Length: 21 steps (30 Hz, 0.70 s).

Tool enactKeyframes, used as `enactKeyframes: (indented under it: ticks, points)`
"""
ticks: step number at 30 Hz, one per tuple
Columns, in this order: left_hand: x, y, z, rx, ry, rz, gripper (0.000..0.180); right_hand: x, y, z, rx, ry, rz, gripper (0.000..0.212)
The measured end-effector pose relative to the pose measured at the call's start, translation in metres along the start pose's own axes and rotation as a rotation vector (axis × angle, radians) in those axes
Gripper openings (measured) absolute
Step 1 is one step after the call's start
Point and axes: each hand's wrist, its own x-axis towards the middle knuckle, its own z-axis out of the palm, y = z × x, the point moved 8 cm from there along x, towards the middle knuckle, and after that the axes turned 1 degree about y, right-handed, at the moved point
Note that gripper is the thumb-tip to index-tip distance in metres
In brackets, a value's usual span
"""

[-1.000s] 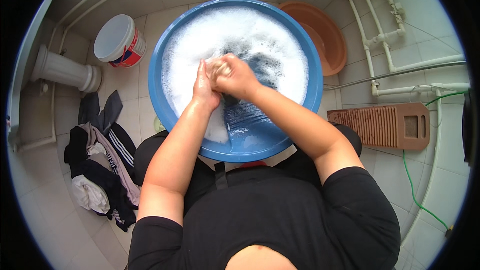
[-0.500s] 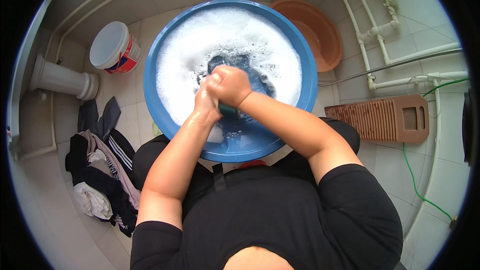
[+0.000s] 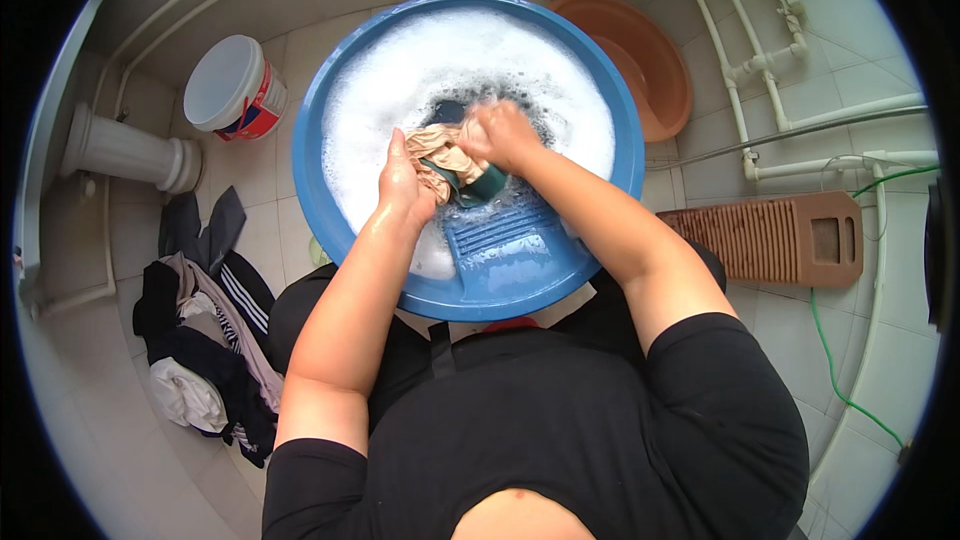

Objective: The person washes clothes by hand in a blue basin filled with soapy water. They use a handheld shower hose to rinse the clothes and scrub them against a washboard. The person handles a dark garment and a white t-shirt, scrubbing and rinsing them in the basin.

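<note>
While beige cloth [image 3: 428,148] is wet, slippage is possible

Head view: suds could loosen the grip, dropping it into the foam [image 3: 375,80] of the blue tub [image 3: 520,285]. Cloth lies between the hands, above the tub: left hand [image 3: 403,188] holds its left side; right hand [image 3: 502,133] (blurred) seems clamped at upper right.

R hand [image 3: 503,135] blurred, hides pt of beige cloth [image 3: 437,152]; brn basin [image 3: 660,80] partly bhd blue tub [image 3: 515,268].

Left fingers [image 3: 397,152] and right fingers [image 3: 481,132] gripping beige cloth [image 3: 438,152], foamy blue tub [image 3: 308,160]
</note>
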Motion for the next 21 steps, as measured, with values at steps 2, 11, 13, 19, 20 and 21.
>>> enactKeyframes:
  ticks: [2,11,13,19,20,21]
  points:
    - [0.007,0.003,-0.008,-0.014,0.063,0.013,0.050,-0.006,0.002,0.007,0.033,-0.206,-0.115,0.053]
    - [-0.004,-0.007,0.008,0.073,-0.029,-0.144,0.056,0.000,-0.079,-0.030,0.723,0.044,0.103,0.033]
    - [0.020,-0.011,0.000,-0.221,-0.761,-0.337,0.060,-0.017,-0.137,-0.063,0.575,0.099,-0.169,0.035]
    - [-0.002,0.002,0.004,0.301,-0.210,0.286,0.032,-0.032,-0.156,-0.071,0.407,0.278,-0.341,0.016]
    - [-0.003,-0.005,0.003,0.211,-0.136,0.184,0.029,-0.027,-0.139,-0.069,0.366,0.340,-0.245,0.017]
    - [-0.005,-0.012,0.002,0.121,-0.062,0.082,0.027,-0.014,-0.103,-0.045,0.370,0.201,0.024,0.020]
